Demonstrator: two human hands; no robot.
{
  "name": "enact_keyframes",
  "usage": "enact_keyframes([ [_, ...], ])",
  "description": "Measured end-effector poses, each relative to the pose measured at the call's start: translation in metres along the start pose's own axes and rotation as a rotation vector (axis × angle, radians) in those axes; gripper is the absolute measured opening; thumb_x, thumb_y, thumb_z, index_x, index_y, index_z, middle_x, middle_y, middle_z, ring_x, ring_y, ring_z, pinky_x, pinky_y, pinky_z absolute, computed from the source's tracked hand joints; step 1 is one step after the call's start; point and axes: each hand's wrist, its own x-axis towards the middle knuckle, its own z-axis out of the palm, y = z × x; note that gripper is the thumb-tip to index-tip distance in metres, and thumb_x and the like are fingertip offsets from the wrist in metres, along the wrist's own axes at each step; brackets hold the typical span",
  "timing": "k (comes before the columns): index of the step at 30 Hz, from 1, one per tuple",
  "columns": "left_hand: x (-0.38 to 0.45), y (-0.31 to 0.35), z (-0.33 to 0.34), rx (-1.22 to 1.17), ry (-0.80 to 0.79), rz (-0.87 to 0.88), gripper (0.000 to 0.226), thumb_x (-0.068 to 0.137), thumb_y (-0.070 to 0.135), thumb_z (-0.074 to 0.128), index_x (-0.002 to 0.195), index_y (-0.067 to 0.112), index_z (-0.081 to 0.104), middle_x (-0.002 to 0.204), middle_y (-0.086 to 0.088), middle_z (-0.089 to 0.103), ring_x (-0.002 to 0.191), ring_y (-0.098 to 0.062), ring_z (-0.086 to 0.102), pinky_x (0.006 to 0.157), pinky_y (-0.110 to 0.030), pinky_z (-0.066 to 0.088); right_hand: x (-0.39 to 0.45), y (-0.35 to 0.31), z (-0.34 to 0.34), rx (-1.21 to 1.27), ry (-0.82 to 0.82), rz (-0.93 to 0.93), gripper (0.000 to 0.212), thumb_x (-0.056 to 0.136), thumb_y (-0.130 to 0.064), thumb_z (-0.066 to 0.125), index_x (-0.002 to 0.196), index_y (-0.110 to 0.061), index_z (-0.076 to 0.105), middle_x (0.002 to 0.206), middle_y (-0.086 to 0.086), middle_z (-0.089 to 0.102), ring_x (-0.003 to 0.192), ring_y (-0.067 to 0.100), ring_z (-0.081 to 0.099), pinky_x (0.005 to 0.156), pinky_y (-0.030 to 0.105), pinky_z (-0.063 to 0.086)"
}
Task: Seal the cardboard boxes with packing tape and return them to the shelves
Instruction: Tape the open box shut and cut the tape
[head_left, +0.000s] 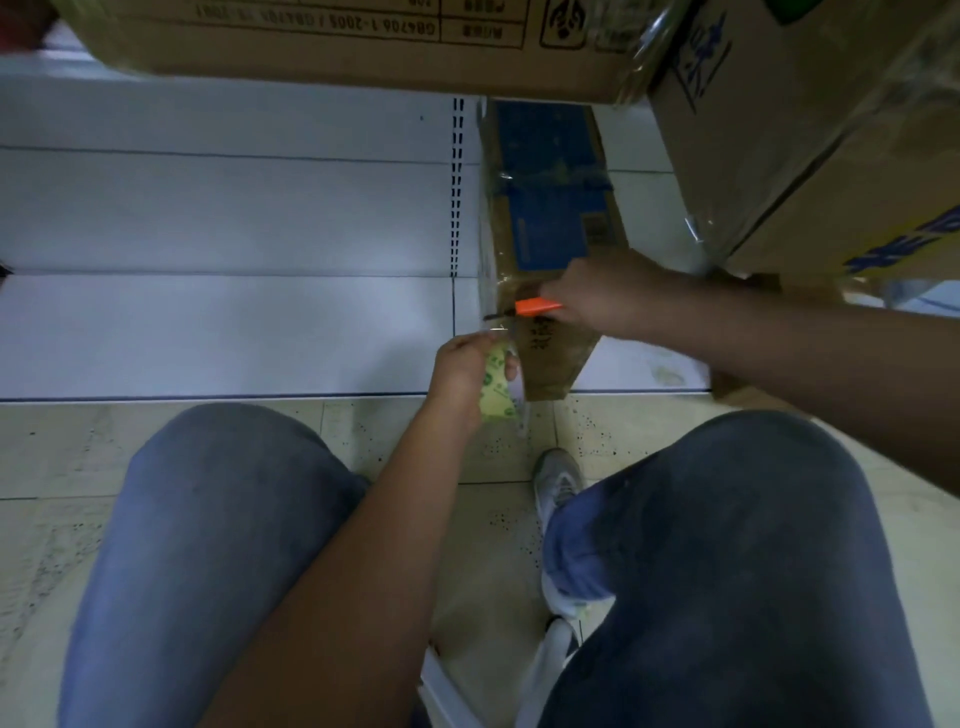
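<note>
Tape roll (497, 387) half hidden in left hand (462, 371).

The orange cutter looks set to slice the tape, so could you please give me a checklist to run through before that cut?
1. Right hand grips the orange cutter: ok.
2. Left hand holds the tape roll, below the cutter: ok.
3. Blade tip meets the clear tape strip between roll and box: cannot tell, too blurred.
4. Left fingers clear of the blade: not ok, they sit just under it.
5. Narrow cardboard box stands on the white shelf: ok.
6. Tape pressed flat on the box: cannot tell.
</note>
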Motion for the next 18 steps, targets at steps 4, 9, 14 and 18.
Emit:
enact_keyframes([
  [4, 0.005, -0.008, -0.017, 0.02, 0.052, -0.036, 0.023, 0.101, 0.012, 0.05, 0.083, 0.004, 0.061, 0.049, -0.007, 0.059, 0.039, -0.016, 0.055, 0.059, -0.024, 0.048, -0.03, 0.02, 0.01, -0.017, -0.122, -0.012, 0.033, 0.109, -0.024, 0.036, 0.134, -0.008, 0.051, 0.109, 0.012, 0.059, 0.066, 0.013, 0.044, 0.048, 0.023, 0.024],
  [9, -0.017, -0.009, -0.009, 0.101, -0.053, 0.083, 0.009, 0.101, 0.009, 0.053, 0.107, 0.002, 0.056, 0.064, -0.015, 0.062, 0.04, -0.018, 0.057, 0.042, -0.021, 0.048, -0.042, 0.03, 0.042, 0.218, 0.049, 0.018, 0.036, 0.103, -0.045, 0.039, 0.121, -0.017, 0.056, 0.088, 0.004, 0.058, 0.066, 0.015, 0.048, 0.057, 0.029, 0.039],
  [14, -0.051, 0.015, -0.02, 0.145, -0.03, 0.27, 0.012, 0.103, 0.012, 0.049, 0.111, 0.004, 0.052, 0.064, -0.014, 0.066, 0.04, -0.017, 0.058, 0.041, -0.022, 0.049, -0.055, -0.015, 0.031, 0.619, 0.175, 0.142, 0.031, 0.1, -0.048, 0.047, 0.095, -0.02, 0.058, 0.07, -0.007, 0.052, 0.065, 0.018, 0.053, 0.059, 0.032, 0.038],
  [18, -0.1, 0.025, -0.035, 0.221, -0.069, 0.449, 0.009, 0.105, 0.018, 0.048, 0.104, 0.01, 0.051, 0.062, -0.009, 0.067, 0.045, -0.019, 0.059, 0.045, -0.025, 0.048, -0.069, -0.07, -0.009, 1.062, 0.381, 0.223, 0.033, 0.094, -0.05, 0.06, 0.08, -0.021, 0.054, 0.065, -0.007, 0.051, 0.056, 0.007, 0.048, 0.053, 0.021, 0.035],
])
